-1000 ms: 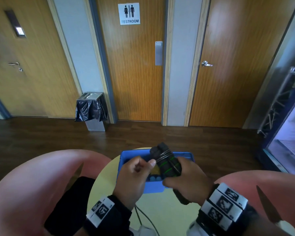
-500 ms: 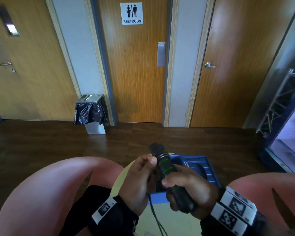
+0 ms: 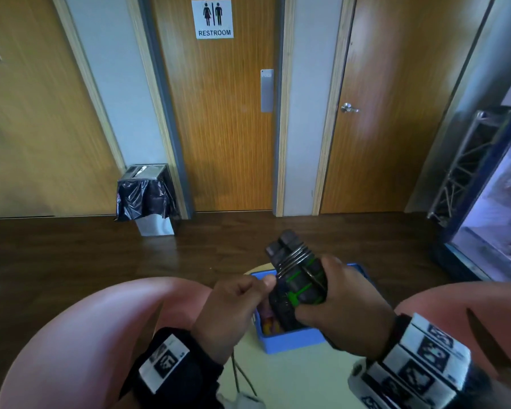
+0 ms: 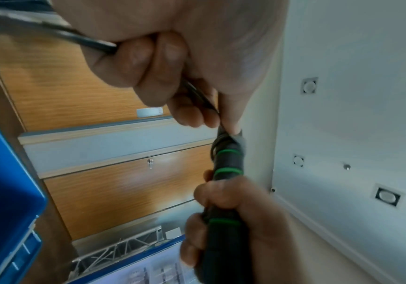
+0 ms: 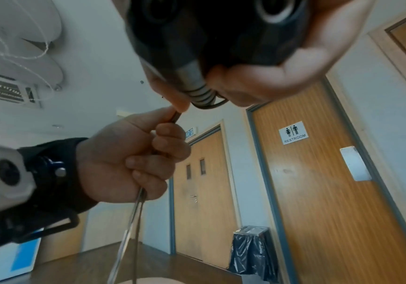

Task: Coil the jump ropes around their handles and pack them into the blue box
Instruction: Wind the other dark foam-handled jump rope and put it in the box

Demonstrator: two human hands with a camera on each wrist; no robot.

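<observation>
Here: jump rope handles (image 3: 297, 278) held above the blue box (image 3: 292, 339), cord (image 5: 134, 207) part-coiled.

Right hand (image 3: 345, 314): grip clamped round two black handles with green rings, side by side, tilted up and away. Several turns of cord lie around their upper part. Left hand (image 3: 233, 305): grip pinched on the cord just beside the coil, thumb touching the handles; loose cord hangs below the fist. Blue box: open on the pale round table (image 3: 292, 379), directly under the hands, small coloured items inside.
</observation>
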